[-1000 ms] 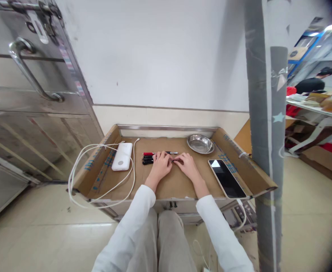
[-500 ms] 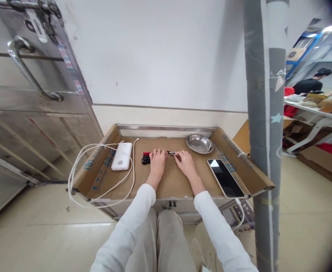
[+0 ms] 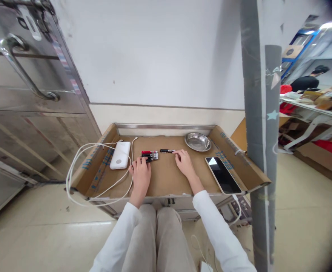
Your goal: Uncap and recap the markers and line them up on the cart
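Red and black markers (image 3: 149, 155) lie side by side on the brown cardboard lining, caps and barrels pointing across it. My left hand (image 3: 141, 175) is palm down at their near left end, fingers slightly bent and apart, with the fingertips at the lowest black marker. A single black marker (image 3: 166, 150) lies to the right of this group. At its right end are the bent fingertips of my right hand (image 3: 185, 163), closed on it; the fingers partly hide that end.
A white power bank (image 3: 121, 155) with looped white cable is at the left. A round metal bowl (image 3: 197, 142) stands at the back right, and a phone (image 3: 223, 175) with a cable lies in front of it. Raised cardboard sides (image 3: 239, 158) edge the surface. A grey wrapped pole (image 3: 260, 151) stands at right.
My left hand has moved left and nearer to me, off the right part of the marker group, uncovering it and the single black marker. My right hand stays about where it was.
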Demonstrator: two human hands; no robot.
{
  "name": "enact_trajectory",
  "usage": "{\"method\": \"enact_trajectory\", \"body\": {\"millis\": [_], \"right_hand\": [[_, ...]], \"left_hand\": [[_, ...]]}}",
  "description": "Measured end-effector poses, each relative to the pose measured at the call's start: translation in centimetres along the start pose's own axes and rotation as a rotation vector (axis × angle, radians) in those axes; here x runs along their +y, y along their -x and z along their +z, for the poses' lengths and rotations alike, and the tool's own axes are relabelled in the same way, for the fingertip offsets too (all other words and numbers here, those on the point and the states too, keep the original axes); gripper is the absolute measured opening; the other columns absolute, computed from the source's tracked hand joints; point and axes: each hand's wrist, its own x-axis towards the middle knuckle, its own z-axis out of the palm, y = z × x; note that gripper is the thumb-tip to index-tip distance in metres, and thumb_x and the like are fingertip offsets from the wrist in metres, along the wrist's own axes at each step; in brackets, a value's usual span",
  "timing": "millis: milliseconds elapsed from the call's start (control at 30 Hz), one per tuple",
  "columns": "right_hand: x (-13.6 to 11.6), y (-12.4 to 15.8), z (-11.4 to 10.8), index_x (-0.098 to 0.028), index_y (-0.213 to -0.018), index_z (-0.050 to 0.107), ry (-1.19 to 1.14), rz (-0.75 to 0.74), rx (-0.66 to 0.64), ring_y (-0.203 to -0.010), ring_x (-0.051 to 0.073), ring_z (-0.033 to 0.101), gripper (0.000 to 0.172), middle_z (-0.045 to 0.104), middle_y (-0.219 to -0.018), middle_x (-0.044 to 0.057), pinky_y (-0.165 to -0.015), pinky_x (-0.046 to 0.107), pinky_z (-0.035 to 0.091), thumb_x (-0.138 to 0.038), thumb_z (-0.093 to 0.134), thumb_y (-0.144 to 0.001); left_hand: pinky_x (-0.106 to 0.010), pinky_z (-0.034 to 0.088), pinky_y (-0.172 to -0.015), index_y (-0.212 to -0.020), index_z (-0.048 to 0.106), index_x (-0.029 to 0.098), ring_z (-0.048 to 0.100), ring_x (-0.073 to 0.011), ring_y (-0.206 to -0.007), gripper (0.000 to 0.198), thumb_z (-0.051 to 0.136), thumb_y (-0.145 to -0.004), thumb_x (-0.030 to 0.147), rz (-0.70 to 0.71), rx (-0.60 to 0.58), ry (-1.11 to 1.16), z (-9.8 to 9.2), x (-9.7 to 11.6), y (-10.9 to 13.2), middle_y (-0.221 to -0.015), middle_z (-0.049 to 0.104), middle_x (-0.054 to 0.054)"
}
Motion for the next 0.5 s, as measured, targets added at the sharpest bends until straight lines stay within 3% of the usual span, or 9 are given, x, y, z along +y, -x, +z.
{"method": "enact_trajectory", "body": {"millis": [133, 300, 400, 500], "right_hand": [[-0.5, 0.1, -0.1, -0.021, -0.094, 0.064, -0.246, 0.088, 0.002, -0.082, 0.018, 0.056, 0.027, 0.064, -0.092, 0.006, -0.079, 0.033, 0.043, -0.033, 0.040, -0.090], [-1.3, 0.1, 0.0, -0.021, -0.094, 0.065, -0.650, 0.271, -0.134, -0.064, 0.013, 0.057, 0.040, 0.063, -0.072, 0.001, -0.064, 0.026, 0.045, -0.052, 0.041, -0.088], [-1.5, 0.0, 0.0, -0.019, -0.091, 0.065, -0.861, 0.390, -0.220, -0.049, 0.009, 0.049, 0.040, 0.057, -0.061, -0.002, -0.047, 0.022, 0.038, -0.056, 0.052, -0.080], [-1.4, -0.2, -0.1, -0.018, -0.084, 0.063, -1.075, 0.512, -0.209, -0.044, 0.006, 0.044, 0.038, 0.057, -0.060, -0.004, -0.040, 0.019, 0.029, -0.054, 0.063, -0.072]], "left_hand": [[-0.043, 0.037, -0.085, -0.100, 0.062, 0.019, 0.053, -0.0283, -0.098, 0.020, 0.046, -0.088, 0.023, 0.116, -0.131, 0.119, 0.5, 0.1, 0.0, -0.101, 0.061, -0.011], [-0.036, 0.043, -0.083, -0.099, 0.063, 0.021, 0.058, -0.0211, -0.092, 0.017, 0.051, -0.088, 0.025, 0.177, -0.230, 0.536, 1.3, 2.0, -0.4, -0.099, 0.063, -0.007], [-0.033, 0.046, -0.082, -0.097, 0.065, 0.020, 0.059, -0.0185, -0.088, 0.016, 0.055, -0.085, 0.022, 0.187, -0.228, 0.728, 1.4, 3.6, -1.5, -0.093, 0.064, -0.006], [-0.032, 0.047, -0.082, -0.096, 0.065, 0.020, 0.059, -0.0181, -0.089, 0.015, 0.057, -0.083, 0.022, 0.193, -0.181, 0.845, 1.2, 5.0, -2.9, -0.093, 0.065, -0.005]]}}
